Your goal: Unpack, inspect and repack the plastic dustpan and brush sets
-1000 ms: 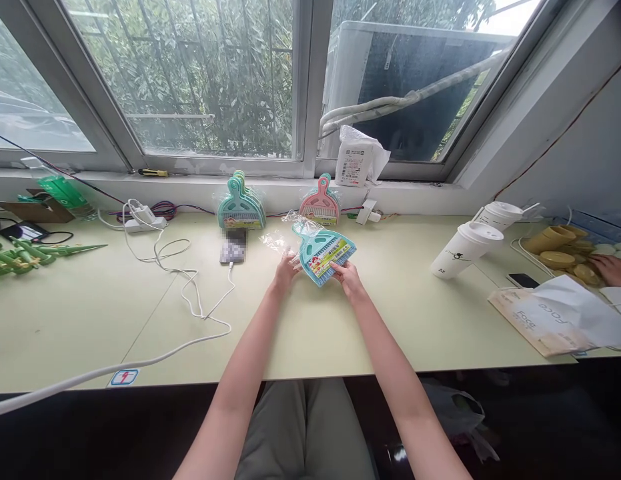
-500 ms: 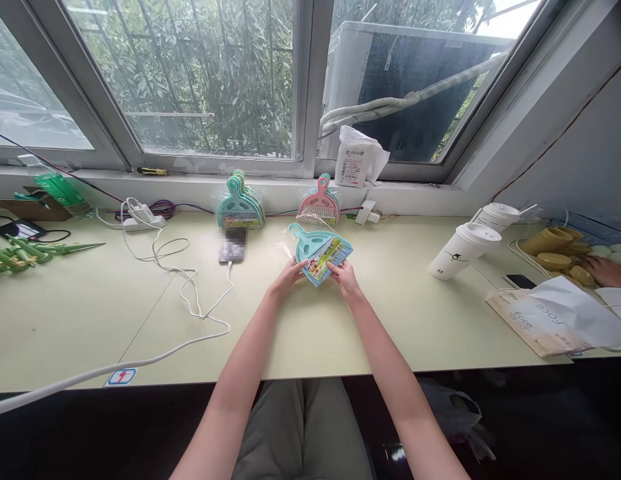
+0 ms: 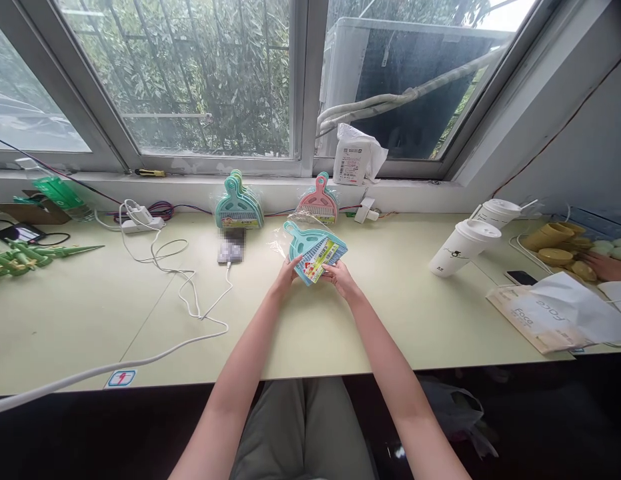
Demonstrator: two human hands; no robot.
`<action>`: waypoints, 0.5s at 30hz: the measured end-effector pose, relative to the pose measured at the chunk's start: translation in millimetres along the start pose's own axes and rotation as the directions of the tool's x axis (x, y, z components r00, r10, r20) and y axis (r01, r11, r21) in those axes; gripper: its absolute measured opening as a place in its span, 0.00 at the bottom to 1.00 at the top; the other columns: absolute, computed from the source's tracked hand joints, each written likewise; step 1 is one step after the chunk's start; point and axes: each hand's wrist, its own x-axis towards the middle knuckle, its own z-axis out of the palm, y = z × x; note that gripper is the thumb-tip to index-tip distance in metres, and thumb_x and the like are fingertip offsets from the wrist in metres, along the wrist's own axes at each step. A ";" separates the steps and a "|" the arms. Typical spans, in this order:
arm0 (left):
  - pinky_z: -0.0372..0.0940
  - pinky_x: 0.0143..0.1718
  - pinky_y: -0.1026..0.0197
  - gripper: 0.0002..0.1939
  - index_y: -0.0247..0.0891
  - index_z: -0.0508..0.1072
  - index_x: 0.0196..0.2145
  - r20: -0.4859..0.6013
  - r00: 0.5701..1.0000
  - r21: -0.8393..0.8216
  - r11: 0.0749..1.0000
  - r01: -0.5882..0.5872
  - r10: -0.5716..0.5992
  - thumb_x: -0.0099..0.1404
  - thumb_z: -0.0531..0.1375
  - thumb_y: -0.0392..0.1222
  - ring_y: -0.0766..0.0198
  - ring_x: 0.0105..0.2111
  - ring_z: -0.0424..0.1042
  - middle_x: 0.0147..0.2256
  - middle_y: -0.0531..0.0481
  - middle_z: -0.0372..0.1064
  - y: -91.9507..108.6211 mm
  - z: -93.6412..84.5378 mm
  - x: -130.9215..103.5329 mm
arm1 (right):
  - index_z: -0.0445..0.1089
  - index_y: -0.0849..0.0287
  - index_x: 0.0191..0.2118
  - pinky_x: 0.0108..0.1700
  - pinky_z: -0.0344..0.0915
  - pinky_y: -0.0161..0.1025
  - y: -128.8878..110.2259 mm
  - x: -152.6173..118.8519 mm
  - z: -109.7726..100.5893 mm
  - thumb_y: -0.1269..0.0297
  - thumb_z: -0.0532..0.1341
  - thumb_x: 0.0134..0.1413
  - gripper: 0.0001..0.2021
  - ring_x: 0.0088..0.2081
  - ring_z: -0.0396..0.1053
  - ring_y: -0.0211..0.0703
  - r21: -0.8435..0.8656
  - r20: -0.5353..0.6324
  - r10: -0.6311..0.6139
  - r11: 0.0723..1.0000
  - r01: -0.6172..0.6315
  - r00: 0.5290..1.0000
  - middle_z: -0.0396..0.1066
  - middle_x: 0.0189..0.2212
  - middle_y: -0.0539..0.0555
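Between my two hands is a teal dustpan and brush set (image 3: 310, 240) in clear plastic wrap, tilted, its handle pointing up and left. A yellow-green printed label (image 3: 322, 259) lies across its bristles. My left hand (image 3: 287, 275) grips the lower left edge, thumb on the front. At the lower right edge my right hand (image 3: 341, 277) pinches it with the thumb near the label; the fingers behind are partly hidden. Beyond it, a stack of teal dustpan sets (image 3: 239, 203) and some pink dustpan sets (image 3: 319, 199) lean against the sill wall.
A phone (image 3: 231, 247) on a white cable (image 3: 200, 313) lies left of my hands. White lidded cups (image 3: 463, 248) stand to the right, near a paper bag (image 3: 555, 313). At the far right another person's hand (image 3: 607, 267) touches tan objects. A power strip (image 3: 143, 223) sits back left.
The dustpan set has shifted slightly left and turned a little in my hands. My right fingers have moved along its edge. The other person's hand has moved slightly.
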 end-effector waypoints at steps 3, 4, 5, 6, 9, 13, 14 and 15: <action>0.68 0.46 0.50 0.26 0.38 0.67 0.52 0.008 0.998 0.000 0.998 0.062 -0.062 0.59 0.59 0.54 0.50 0.49 0.69 0.50 0.41 0.69 0.5 -1.2 -0.4 | 0.63 0.57 0.43 0.39 0.74 0.44 0.4 -1.8 3.1 0.66 0.64 0.46 0.16 0.37 0.75 0.44 -0.006 0.005 -0.030 1.000 0.030 1.000 0.74 0.42 0.54; 0.68 0.46 0.50 0.26 0.38 0.67 0.52 0.044 0.995 -0.004 0.996 0.092 -0.092 0.59 0.59 0.54 0.50 0.49 0.69 0.50 0.41 0.69 0.0 -0.4 -0.7 | 0.63 0.57 0.43 0.40 0.74 0.44 1.3 -1.8 4.1 0.66 0.64 0.47 0.16 0.37 0.75 0.44 0.006 -0.021 -0.060 0.998 0.061 0.998 0.74 0.42 0.53; 0.68 0.47 0.50 0.26 0.37 0.67 0.52 0.090 0.989 -0.008 0.993 0.122 -0.121 0.59 0.59 0.54 0.51 0.49 0.69 0.50 0.41 0.68 -0.9 1.1 -1.1 | 0.62 0.56 0.43 0.40 0.74 0.43 2.3 -1.6 4.9 0.65 0.64 0.47 0.16 0.38 0.75 0.43 0.022 -0.052 -0.094 0.995 0.095 0.994 0.74 0.42 0.52; 0.67 0.48 0.50 0.27 0.37 0.67 0.52 0.135 0.980 -0.013 0.989 0.147 -0.144 0.59 0.59 0.54 0.51 0.49 0.69 0.51 0.41 0.68 -2.1 3.1 -1.3 | 0.62 0.55 0.43 0.41 0.74 0.42 3.5 -1.2 5.4 0.65 0.64 0.47 0.16 0.38 0.75 0.43 0.039 -0.085 -0.123 0.991 0.127 0.989 0.74 0.42 0.52; 0.66 0.50 0.50 0.28 0.38 0.65 0.55 0.204 0.968 -0.037 0.987 0.158 -0.147 0.60 0.58 0.53 0.52 0.50 0.69 0.53 0.41 0.66 -6.1 10.4 -0.7 | 0.61 0.55 0.43 0.42 0.74 0.41 6.1 0.4 5.9 0.65 0.64 0.47 0.16 0.39 0.75 0.41 0.084 -0.154 -0.162 0.981 0.176 0.975 0.73 0.42 0.51; 0.62 0.54 0.47 0.33 0.41 0.56 0.60 0.094 0.995 -0.061 0.997 0.044 -0.038 0.61 0.57 0.54 0.51 0.54 0.64 0.55 0.42 0.62 -8.6 18.1 1.5 | 0.61 0.54 0.44 0.43 0.74 0.43 7.6 1.1 7.2 0.64 0.64 0.46 0.17 0.40 0.75 0.42 0.090 -0.138 -0.152 0.982 0.165 0.979 0.73 0.42 0.50; 0.59 0.56 0.47 0.36 0.44 0.50 0.62 0.010 1.000 -0.036 0.999 -0.007 0.007 0.61 0.58 0.55 0.50 0.57 0.60 0.58 0.43 0.59 -8.0 19.6 1.0 | 0.60 0.54 0.44 0.44 0.73 0.43 7.9 0.9 8.1 0.64 0.64 0.46 0.18 0.40 0.75 0.42 0.085 -0.126 -0.155 0.982 0.167 0.980 0.73 0.42 0.50; 0.56 0.58 0.47 0.41 0.47 0.44 0.64 -0.102 0.993 0.020 0.998 -0.061 0.063 0.59 0.59 0.55 0.50 0.61 0.54 0.61 0.44 0.53 -6.6 20.8 -0.2 | 0.60 0.53 0.45 0.44 0.73 0.44 8.2 0.6 9.1 0.63 0.64 0.46 0.19 0.40 0.75 0.42 0.080 -0.118 -0.162 0.982 0.172 0.980 0.73 0.42 0.50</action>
